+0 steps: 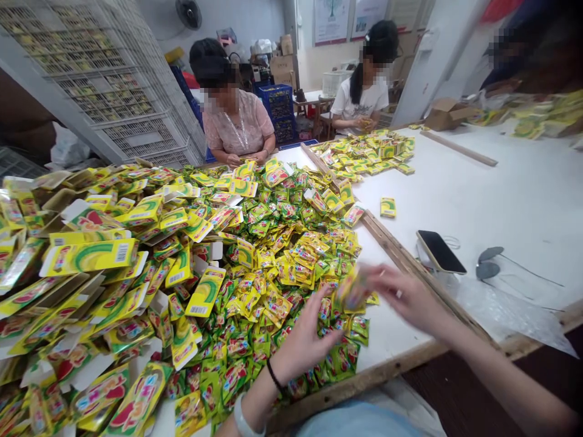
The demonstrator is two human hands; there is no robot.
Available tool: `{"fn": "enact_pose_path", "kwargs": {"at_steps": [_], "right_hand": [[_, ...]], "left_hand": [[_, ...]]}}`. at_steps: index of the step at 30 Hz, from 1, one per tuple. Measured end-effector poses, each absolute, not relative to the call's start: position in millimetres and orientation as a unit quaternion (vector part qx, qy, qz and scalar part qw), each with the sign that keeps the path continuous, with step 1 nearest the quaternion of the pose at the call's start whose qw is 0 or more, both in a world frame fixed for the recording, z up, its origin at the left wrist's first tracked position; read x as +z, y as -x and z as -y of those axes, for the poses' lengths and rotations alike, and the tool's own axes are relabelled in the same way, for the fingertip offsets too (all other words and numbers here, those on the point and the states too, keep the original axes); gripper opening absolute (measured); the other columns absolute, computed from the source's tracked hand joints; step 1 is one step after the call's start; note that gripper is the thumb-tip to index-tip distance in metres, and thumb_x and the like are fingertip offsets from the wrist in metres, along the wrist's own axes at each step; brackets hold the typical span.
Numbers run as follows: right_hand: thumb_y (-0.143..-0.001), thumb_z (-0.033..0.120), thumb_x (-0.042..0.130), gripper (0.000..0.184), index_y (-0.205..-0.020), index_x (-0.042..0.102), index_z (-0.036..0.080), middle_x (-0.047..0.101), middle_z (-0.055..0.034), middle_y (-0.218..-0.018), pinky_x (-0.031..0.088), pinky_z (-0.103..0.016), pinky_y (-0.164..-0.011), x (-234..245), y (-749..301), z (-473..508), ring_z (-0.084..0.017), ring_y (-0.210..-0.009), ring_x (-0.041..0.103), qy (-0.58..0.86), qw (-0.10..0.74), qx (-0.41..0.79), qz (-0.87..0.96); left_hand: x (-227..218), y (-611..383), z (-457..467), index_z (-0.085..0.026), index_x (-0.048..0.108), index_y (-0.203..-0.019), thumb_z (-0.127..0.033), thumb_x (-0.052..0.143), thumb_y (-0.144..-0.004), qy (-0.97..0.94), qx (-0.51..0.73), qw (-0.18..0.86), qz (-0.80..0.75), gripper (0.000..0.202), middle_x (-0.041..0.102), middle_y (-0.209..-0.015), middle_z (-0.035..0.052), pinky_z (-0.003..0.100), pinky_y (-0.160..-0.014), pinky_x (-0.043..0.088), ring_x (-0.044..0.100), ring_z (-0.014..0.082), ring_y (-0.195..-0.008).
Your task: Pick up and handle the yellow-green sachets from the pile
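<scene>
My right hand [405, 297] is closed on a small yellow candy box [350, 291], which is blurred by motion. Close to the box's left side, my left hand [305, 340] is open, its thumb and fingers spread over the packets. Beneath both hands lies a heap of small green candy packets [237, 346], with yellow packets [273, 297] mixed in on top. To the left rises a large pile of yellow cardboard boxes [95, 255], several with open end flaps. One flat yellow box [206, 292] rests where the pile meets the packets.
A wooden strip [396, 249] divides the white table [478, 200]. Beyond it lie a phone [441, 251], sunglasses [489, 264] and clear plastic [510, 309]. Two people [239, 124] sit across, with another blurred person at right. White crates [113, 79] stand stacked at left.
</scene>
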State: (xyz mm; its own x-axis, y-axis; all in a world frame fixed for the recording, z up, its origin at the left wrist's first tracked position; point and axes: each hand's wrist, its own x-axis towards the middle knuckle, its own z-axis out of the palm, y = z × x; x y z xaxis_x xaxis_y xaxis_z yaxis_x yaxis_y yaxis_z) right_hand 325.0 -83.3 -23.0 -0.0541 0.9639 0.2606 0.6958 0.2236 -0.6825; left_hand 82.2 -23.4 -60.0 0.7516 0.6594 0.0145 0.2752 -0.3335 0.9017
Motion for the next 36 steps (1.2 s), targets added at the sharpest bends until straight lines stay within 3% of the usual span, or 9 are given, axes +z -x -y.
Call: {"fn": "enact_pose_path", "kwargs": {"at_steps": [4, 8, 12, 20, 25, 28, 31, 34, 36], "right_hand": [[-0.086, 0.031, 0.05, 0.04, -0.125, 0.047, 0.021, 0.049, -0.014, -0.125, 0.046, -0.047, -0.088, -33, -381, 55, -0.03, -0.106, 0.054, 0.732, 0.322, -0.046, 0.599], [-0.079, 0.025, 0.057, 0.054, -0.131, 0.041, 0.023, 0.045, -0.0115, -0.133, 0.041, -0.047, -0.097, -74, -363, 48, -0.028, -0.12, 0.045, 0.614, 0.251, 0.138, 0.736], [-0.079, 0.021, 0.057, 0.016, -0.094, 0.062, 0.02, 0.058, -0.0113, -0.119, 0.04, -0.047, -0.096, -103, -328, 50, -0.028, -0.114, 0.05, 0.572, 0.28, 0.235, 0.735], [-0.086, 0.037, 0.054, 0.02, -0.088, 0.057, 0.017, 0.064, -0.0037, -0.087, 0.05, -0.029, -0.068, -61, -315, 64, -0.017, -0.078, 0.061, 0.569, 0.385, 0.405, 0.603], [-0.076, 0.041, 0.065, 0.027, -0.08, 0.056, 0.016, 0.061, -0.0009, -0.076, 0.048, -0.028, -0.063, -68, -310, 61, -0.014, -0.067, 0.057, 0.564, 0.464, 0.495, 0.47], [-0.073, 0.044, 0.067, 0.031, -0.076, 0.054, 0.016, 0.059, 0.0011, -0.068, 0.047, -0.027, -0.057, -79, -313, 63, -0.012, -0.059, 0.055, 0.566, 0.481, 0.521, 0.42], [-0.074, 0.043, 0.067, 0.029, -0.076, 0.057, 0.016, 0.061, -0.0027, -0.08, 0.049, -0.03, -0.066, -81, -312, 68, -0.016, -0.074, 0.059, 0.554, 0.47, 0.529, 0.439], [-0.074, 0.039, 0.068, 0.025, -0.075, 0.06, 0.016, 0.057, -0.0089, -0.114, 0.046, -0.032, -0.084, -77, -303, 70, -0.022, -0.111, 0.051, 0.531, 0.46, 0.517, 0.49], [-0.075, 0.039, 0.067, 0.025, -0.074, 0.059, 0.015, 0.057, -0.0094, -0.115, 0.046, -0.031, -0.082, -75, -294, 67, -0.022, -0.11, 0.051, 0.525, 0.435, 0.526, 0.509]], "left_hand": [[-61, -78, -7, -0.023, 0.054, -0.106, -0.025, 0.041, -0.089, -0.854, 0.244, 0.255, -0.382, 0.022, 0.053, -0.111, 0.0083, 0.045, -0.096, 0.038, 0.046, 0.0236, -0.111], [-74, -78, -6, -0.021, 0.055, -0.093, -0.036, 0.038, -0.089, -0.879, 0.162, 0.158, -0.419, 0.023, 0.056, -0.091, 0.0061, 0.04, -0.078, 0.044, 0.052, 0.0228, -0.089], [-94, -89, 17, -0.018, 0.055, -0.092, -0.045, 0.054, -0.08, -0.886, 0.115, 0.088, -0.441, 0.03, 0.056, -0.093, 0.0087, 0.044, -0.08, 0.041, 0.05, 0.0283, -0.093], [-87, -79, 10, -0.021, 0.048, -0.08, -0.033, 0.035, -0.09, -0.805, 0.195, 0.378, -0.415, 0.02, 0.056, -0.073, 0.0002, 0.028, -0.063, 0.04, 0.053, 0.0154, -0.066], [-99, -83, 12, -0.019, 0.05, -0.101, -0.047, 0.049, -0.083, -0.851, 0.157, 0.247, -0.436, 0.034, 0.061, -0.093, 0.0083, 0.039, -0.075, 0.044, 0.057, 0.0254, -0.086], [-111, -91, 16, -0.019, 0.049, -0.115, -0.039, 0.048, -0.085, -0.86, 0.162, 0.233, -0.424, 0.036, 0.06, -0.11, 0.0121, 0.047, -0.088, 0.041, 0.054, 0.0289, -0.102], [-108, -93, 15, -0.023, 0.051, -0.115, -0.029, 0.038, -0.09, -0.819, 0.203, 0.323, -0.428, 0.029, 0.063, -0.106, 0.0089, 0.041, -0.086, 0.043, 0.058, 0.0237, -0.096], [-89, -90, 10, -0.024, 0.051, -0.114, -0.028, 0.037, -0.09, -0.777, 0.235, 0.421, -0.404, 0.028, 0.065, -0.094, 0.0055, 0.034, -0.079, 0.045, 0.06, 0.0195, -0.087], [-74, -87, 9, -0.024, 0.05, -0.115, -0.028, 0.039, -0.09, -0.772, 0.228, 0.457, -0.378, 0.027, 0.064, -0.088, 0.0038, 0.031, -0.076, 0.045, 0.059, 0.0183, -0.082]]}}
